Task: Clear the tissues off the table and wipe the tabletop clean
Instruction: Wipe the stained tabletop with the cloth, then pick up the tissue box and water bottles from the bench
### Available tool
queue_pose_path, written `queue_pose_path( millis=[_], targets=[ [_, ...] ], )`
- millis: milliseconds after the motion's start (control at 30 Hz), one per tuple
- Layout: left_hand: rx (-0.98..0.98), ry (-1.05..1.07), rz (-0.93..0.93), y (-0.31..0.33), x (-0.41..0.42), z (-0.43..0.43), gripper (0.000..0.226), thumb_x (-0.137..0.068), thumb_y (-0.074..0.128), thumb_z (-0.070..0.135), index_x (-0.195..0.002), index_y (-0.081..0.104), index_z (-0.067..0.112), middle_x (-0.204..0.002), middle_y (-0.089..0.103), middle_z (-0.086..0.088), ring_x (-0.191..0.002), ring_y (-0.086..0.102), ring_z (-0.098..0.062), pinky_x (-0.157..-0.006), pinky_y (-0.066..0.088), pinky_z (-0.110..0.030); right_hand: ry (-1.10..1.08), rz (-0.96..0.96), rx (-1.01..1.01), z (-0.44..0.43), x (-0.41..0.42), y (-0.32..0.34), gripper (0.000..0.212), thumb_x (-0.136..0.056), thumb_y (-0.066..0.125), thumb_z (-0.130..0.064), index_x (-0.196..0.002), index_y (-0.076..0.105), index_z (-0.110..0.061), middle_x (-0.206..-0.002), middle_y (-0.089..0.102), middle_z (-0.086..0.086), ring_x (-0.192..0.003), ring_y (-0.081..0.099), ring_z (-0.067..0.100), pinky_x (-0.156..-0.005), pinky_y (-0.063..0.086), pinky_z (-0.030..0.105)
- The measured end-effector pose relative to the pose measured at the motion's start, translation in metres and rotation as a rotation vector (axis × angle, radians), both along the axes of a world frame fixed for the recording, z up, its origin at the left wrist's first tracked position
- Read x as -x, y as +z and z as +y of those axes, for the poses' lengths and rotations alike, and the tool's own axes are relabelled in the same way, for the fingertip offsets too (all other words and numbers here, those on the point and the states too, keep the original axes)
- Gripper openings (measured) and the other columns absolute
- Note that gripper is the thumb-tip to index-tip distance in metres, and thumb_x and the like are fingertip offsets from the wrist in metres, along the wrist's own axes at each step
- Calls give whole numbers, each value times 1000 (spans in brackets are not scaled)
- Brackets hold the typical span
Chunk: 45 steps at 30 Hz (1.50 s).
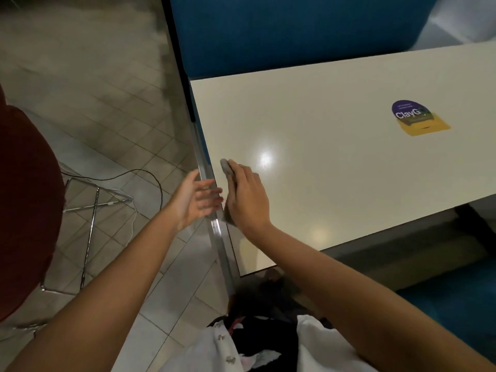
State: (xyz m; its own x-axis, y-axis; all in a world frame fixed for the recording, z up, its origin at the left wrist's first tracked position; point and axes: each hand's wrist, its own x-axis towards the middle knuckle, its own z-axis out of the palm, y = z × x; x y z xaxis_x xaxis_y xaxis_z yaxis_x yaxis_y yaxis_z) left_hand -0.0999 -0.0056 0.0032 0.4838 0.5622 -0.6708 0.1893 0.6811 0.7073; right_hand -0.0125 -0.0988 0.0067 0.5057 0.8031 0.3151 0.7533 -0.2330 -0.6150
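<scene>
My right hand [248, 194] presses a grey cloth [227, 170] flat against the white tabletop [335, 167], right at the table's left edge. The cloth shows above my fingertips and below my palm. My left hand [196, 198] is cupped with fingers apart just off that edge, palm turned toward the cloth, level with the tabletop. It holds nothing that I can see. No tissues show on the table.
A purple and yellow sticker [418, 118] lies flat on the table at the right. Blue bench seats [281, 30] stand behind and below the table. A red chair [24, 210] with a chrome frame and a black cable [134, 174] occupy the tiled floor at left.
</scene>
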Motion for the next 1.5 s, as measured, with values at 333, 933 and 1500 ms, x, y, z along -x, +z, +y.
queue_pose_path(
  millis=[333, 933, 1500],
  targets=[
    [221, -301, -179, 26, -88, -47, 62, -86, 41, 62, -120, 58, 12, -105, 62, -8, -97, 61, -28, -89, 47, -46, -206, 318, 100, -33, -61, 17, 45, -99, 30, -32, -140, 39, -14, -144, 40, 2, -129, 39, 18, -106, 29, 31],
    [-162, -1219, -56, -2, -231, -239, 20, -94, 52, 28, -111, 59, 19, -106, 67, -6, -99, 64, -20, -84, 53, -34, -829, 1248, -304, -296, -173, -12, 19, -82, 68, -28, -97, 64, -16, -106, 65, 7, -97, 62, 20, -87, 52, 36],
    [-219, -1810, 187, -203, -235, -490, 12, -85, 66, 15, -78, 57, 17, -72, 59, 3, -65, 55, -10, -61, 46, -19, -1952, 1307, -860, -550, -65, -200, 36, -83, 67, -9, -117, 56, -7, -109, 61, 12, -99, 59, 24, -80, 51, 37]
  ],
)
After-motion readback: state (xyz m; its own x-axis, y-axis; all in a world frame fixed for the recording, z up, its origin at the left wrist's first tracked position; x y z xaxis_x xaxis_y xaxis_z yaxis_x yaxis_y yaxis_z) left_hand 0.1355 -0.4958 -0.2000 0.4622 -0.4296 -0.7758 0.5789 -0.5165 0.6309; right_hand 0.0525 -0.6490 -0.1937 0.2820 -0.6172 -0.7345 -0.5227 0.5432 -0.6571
